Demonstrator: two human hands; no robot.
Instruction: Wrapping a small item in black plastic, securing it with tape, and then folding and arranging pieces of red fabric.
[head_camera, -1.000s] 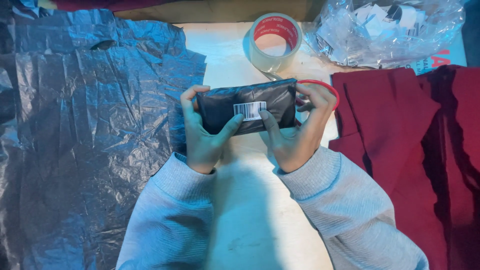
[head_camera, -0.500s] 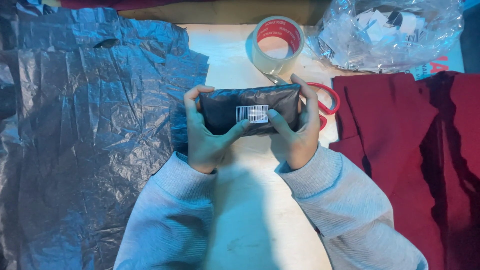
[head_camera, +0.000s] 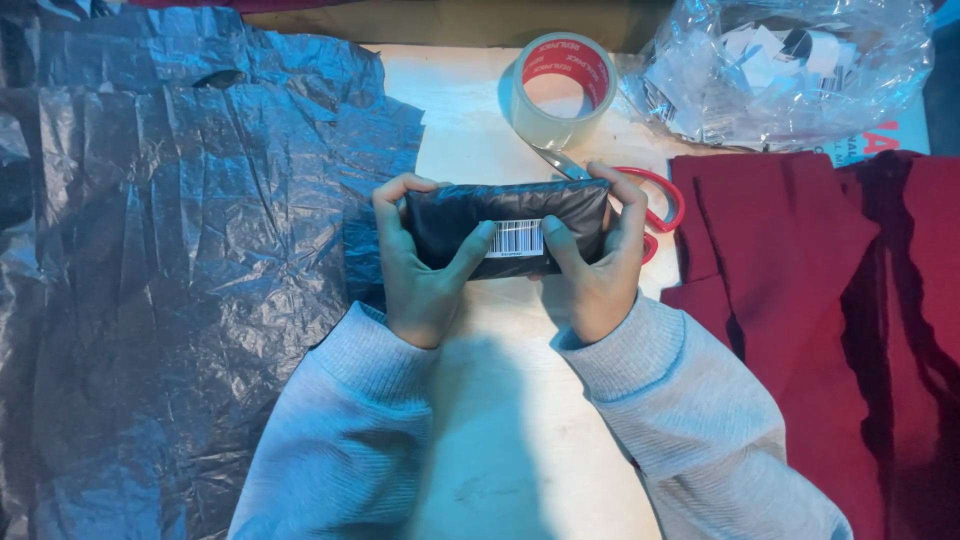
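A small flat parcel wrapped in black plastic (head_camera: 505, 212) is held above the pale table (head_camera: 500, 420) between both hands. A white barcode sticker (head_camera: 516, 238) sits on its near face. My left hand (head_camera: 420, 270) grips the parcel's left end, thumb pressing beside the sticker. My right hand (head_camera: 595, 265) grips the right end, its thumb on the sticker's other side and its fingers curled over the top edge.
A pile of crinkled black plastic bags (head_camera: 180, 250) covers the left. A roll of clear tape (head_camera: 560, 88) stands behind the parcel, red-handled scissors (head_camera: 655, 195) lie under my right hand. Folded dark red cloth (head_camera: 830, 300) lies right, a clear bag of paper slips (head_camera: 790, 65) at back right.
The parcel has tilted so its near face is narrower and the sticker sits lower. Both hands kept their hold, shifting slightly toward the right and down.
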